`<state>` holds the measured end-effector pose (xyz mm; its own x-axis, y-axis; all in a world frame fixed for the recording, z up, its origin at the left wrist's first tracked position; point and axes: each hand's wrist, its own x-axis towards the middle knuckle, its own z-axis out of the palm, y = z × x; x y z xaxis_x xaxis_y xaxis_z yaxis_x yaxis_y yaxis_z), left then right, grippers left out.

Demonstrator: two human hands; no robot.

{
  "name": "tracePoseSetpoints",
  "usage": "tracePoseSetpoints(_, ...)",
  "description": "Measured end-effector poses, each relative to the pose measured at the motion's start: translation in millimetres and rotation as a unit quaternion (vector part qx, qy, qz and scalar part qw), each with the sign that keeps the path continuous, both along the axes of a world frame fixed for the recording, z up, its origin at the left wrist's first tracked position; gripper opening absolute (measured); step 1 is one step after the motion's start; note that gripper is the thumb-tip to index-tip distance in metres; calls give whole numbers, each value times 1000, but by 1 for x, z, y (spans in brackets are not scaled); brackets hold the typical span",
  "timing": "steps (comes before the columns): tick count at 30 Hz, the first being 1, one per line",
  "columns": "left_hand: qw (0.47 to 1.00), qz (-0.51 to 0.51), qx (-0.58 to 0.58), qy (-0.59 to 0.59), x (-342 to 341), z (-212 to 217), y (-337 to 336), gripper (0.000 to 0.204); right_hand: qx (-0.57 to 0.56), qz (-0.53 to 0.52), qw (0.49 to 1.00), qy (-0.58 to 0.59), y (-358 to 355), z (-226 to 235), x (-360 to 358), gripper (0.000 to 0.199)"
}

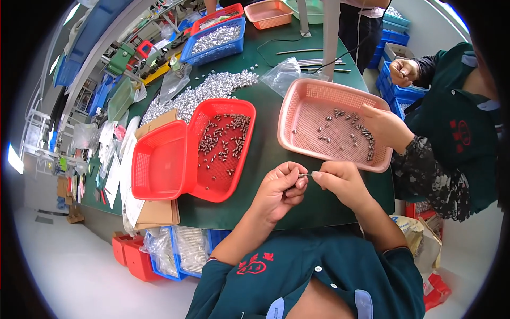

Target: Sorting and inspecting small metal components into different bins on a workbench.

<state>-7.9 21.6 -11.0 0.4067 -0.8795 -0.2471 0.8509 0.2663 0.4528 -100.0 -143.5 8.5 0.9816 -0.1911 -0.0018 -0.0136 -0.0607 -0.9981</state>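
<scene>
The left grip (284, 190) pinches a small metal piece (302, 175), partly covered by fingers, near the pink basket (313, 152). The right grip (342, 183) pinches a thin pin (309, 175) beside it; whether they join is too small to tell.

Left hand (279, 191), right hand (342, 183) just apart (both pinching).

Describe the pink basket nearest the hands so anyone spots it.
On the green tabletop, just beyond the wearer's right hand, sits a pink perforated basket of scattered metal pieces. Unlike the red baskets leftward, it has a co-worker's hand reaching in.
</scene>
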Motion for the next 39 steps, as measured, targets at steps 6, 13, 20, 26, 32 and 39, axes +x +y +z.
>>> tracePoseSetpoints(6, 993, 0, 61, -99, 0, 5, 2, 12, -69, 33, 997, -18, -5, 7, 2, 29)
tracePoseSetpoints(13, 983, -84, 134, -94, 9, 11, 6, 14, -51, 51, 997, 14, -7, 0, 3, 27)
tracePoseSetpoints(20, 976, -191, 87, -63, 11, 8, 4, 18, 113, 57, 991, 53, -2, -7, 8, 33)
tracePoseSetpoints(26, 968, -224, 93, -63, 10, 9, 10, 15, 146, 99, 982, 71, -11, -3, 10, 28)
tracePoseSetpoints(32, 995, -44, 75, 40, 25, 9, 33, 21, 177, -9, 983, 53, -15, -4, 7, 28)
tracePoseSetpoints(39, 973, 191, 114, 54, 67, 1, 61, 43, 267, 17, 962, 58, -3, -11, 9, 32)
